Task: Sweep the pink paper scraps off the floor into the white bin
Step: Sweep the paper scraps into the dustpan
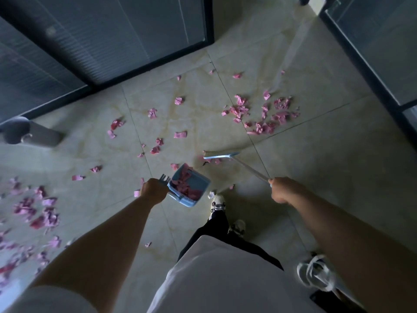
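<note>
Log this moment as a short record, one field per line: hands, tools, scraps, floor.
left hand: left hand grips the handle of the blue dustpan
right hand: right hand grips the broom handle
broom head: broom head on the floor, just beyond the dustpan
dustpan contents: pink scraps already inside
scraps remaining: big cluster far right, another pile at left, loose pieces between
floor: beige tiles
white bin: cannot tell
</note>
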